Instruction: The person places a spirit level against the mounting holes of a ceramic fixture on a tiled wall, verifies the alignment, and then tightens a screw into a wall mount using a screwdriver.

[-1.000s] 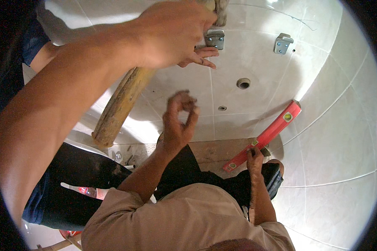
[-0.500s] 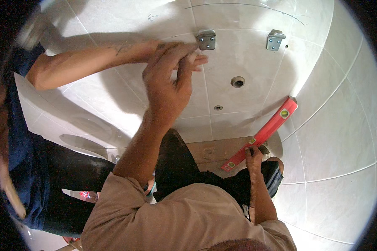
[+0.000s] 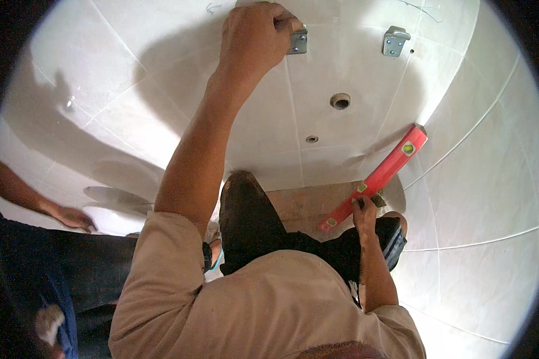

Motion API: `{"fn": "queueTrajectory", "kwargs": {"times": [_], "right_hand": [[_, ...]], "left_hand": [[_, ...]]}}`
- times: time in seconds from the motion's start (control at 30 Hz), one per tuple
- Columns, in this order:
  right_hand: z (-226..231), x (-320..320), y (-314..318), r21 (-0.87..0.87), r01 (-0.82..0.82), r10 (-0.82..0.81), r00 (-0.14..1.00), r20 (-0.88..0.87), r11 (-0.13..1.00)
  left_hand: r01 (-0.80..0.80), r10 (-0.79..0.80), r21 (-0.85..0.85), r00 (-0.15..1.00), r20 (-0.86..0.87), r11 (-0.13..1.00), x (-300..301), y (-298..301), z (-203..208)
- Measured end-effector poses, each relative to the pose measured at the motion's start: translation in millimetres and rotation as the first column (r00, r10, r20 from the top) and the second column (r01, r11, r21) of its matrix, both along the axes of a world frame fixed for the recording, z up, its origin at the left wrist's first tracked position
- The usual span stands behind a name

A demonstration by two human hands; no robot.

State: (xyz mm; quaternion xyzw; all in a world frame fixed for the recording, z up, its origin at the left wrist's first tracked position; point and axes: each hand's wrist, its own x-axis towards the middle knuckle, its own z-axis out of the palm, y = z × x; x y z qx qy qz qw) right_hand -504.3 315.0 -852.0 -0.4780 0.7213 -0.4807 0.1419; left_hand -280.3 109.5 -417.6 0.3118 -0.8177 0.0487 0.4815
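Note:
My right hand [image 3: 365, 216] grips a red spirit level [image 3: 389, 164] near its lower end; the level slants up to the right, in front of the wall's lower part. My left hand [image 3: 257, 36] is raised to the tiled wall. Its fingers are bent together at the upper left of the left metal bracket [image 3: 298, 42], partly covering it. Whether they pinch the bracket or some small thing is hidden. To the right a matching metal bracket [image 3: 395, 42] is screwed to the wall.
Between and below the brackets, a round pipe opening [image 3: 340, 101] and a smaller wall fitting [image 3: 311, 139] show. A co-worker's hand [image 3: 72, 216] and dark-clothed legs [image 3: 66, 257] are at the left. The tiled side wall [image 3: 473, 179] rises at the right.
My left hand has moved up to the left bracket. The co-worker's arm, which reached across toward that bracket, has drawn back to the left. My right hand still holds the spirit level.

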Motion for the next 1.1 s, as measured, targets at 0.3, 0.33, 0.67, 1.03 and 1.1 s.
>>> {"fn": "queueTrajectory", "kwargs": {"times": [0.3, 0.33, 0.67, 1.03, 1.1], "right_hand": [[-13.6, -3.3, -2.1, -0.016, 0.037, -0.035, 0.996, 0.081, 0.999], [-14.0, -3.6, -3.7, -0.062, 0.046, -0.041, 0.996, 0.079, 0.997], [-1.1, -2.5, 0.7, -0.088, 0.123, -0.115, 0.989, 0.098, 0.988], [25.4, -0.8, 5.5, 0.046, 0.143, -0.149, 0.974, 0.173, 0.989], [24.0, -0.7, 3.6, 0.029, 0.174, -0.177, 0.969, 0.172, 0.984]], "left_hand": [[-0.007, 0.008, -0.011, 0.994, 0.106, 1.0, -1.4, -9.5, 5.4], [-0.051, 0.062, -0.08, 0.989, 0.134, 0.995, -1.0, -17.5, 1.0], [-0.117, 0.133, -0.183, 0.988, 0.08, 0.976, -12.6, -18.4, -14.7], [-0.019, 0.004, -0.323, 0.999, -0.047, 0.946, -18.4, -29.4, -37.1], [-0.001, -0.021, -0.278, 0.997, -0.077, 0.961, -18.5, -30.8, -40.8]]}}
